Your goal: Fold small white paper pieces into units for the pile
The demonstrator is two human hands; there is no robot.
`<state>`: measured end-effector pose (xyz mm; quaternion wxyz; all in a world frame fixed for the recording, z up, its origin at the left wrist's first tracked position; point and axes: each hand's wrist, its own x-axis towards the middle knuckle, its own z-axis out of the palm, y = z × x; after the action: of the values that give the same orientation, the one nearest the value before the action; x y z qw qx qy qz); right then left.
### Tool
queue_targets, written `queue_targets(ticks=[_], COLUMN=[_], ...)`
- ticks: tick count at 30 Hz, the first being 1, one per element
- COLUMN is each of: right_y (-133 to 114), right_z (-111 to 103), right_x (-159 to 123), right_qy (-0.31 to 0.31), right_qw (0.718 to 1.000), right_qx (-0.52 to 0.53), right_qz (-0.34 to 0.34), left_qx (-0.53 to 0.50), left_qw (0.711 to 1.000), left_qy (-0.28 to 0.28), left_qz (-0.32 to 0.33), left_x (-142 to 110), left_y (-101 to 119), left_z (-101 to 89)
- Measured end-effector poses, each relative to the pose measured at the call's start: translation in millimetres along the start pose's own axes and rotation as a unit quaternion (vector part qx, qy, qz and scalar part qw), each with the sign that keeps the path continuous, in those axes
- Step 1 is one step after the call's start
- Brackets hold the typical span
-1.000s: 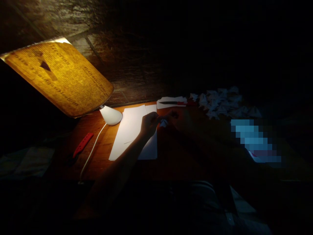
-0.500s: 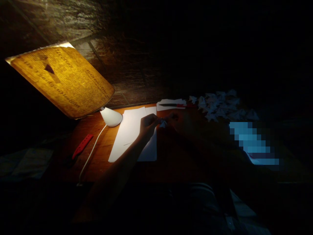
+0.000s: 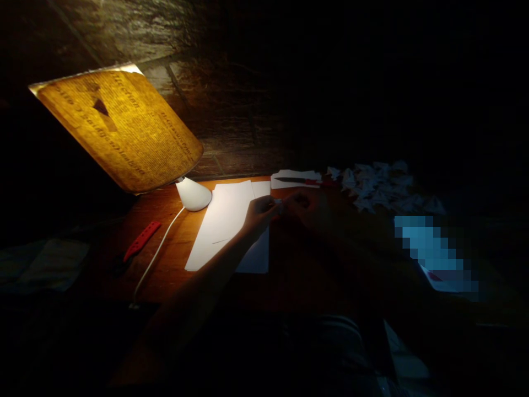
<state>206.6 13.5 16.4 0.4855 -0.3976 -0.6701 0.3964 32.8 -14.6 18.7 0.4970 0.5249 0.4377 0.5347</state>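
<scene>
Above the right edge of the white paper sheets [image 3: 225, 220], my left hand [image 3: 263, 211] is closed in a pinch on a small folded paper piece [image 3: 279, 205]. My right hand [image 3: 301, 205] meets it from the other side, its fingers closed at the same piece. Most of the folded paper is covered by fingers, and the right hand is very dark. Behind the hands, a knife [image 3: 295, 180] with a dark blade and red handle lies on a small stack of white paper [image 3: 285, 174]. Several folded paper shapes [image 3: 378, 184] are heaped at the back right.
A tilted lamp [image 3: 119, 132] with a printed, glowing shade stands at the left on a white base [image 3: 193, 196]. Its white cord [image 3: 159, 251] runs to the table's front edge. A red-handled tool [image 3: 142, 240] lies left of the cord. At right glows a blurred screen [image 3: 436, 248].
The view has shifted, so most things sit slightly farther right. The folded paper, showing its points earlier, is now more covered by my fingers.
</scene>
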Motion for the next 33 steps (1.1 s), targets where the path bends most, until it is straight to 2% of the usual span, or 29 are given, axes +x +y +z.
queue_targets(ticks=[9,16,21,25,29,33], right_y=[-4.1,-7.2,-9.8,-11.5,-12.7,-15.1], right_z=[-6.4,-8.2,-9.9,-10.0,-9.9,-9.6], right_x=[1.7,2.7,0.4,-2.3,-1.9,0.0], right_qy=[-0.057,0.003,0.004,-0.005,-0.013,-0.033], right_qw=[0.997,0.997,0.995,0.99,0.972,0.931], right_qx=[-0.051,-0.069,-0.084,-0.118,-0.2,-0.304], right_qz=[-0.018,-0.043,-0.062,-0.082,-0.124,-0.2], left_qx=[-0.003,-0.066,-0.053,-0.032,-0.022,-0.006], left_qw=[0.999,0.996,0.997,0.996,0.996,0.998], left_qy=[0.015,-0.005,-0.006,-0.019,-0.013,0.01], left_qz=[-0.036,-0.065,-0.056,-0.083,-0.08,-0.057], left_x=[0.4,0.6,-0.9,-1.3,-1.5,-4.0], left_y=[-4.1,-7.3,-7.2,-7.2,-6.4,-3.7], left_z=[-1.3,0.3,0.3,2.4,3.4,4.6])
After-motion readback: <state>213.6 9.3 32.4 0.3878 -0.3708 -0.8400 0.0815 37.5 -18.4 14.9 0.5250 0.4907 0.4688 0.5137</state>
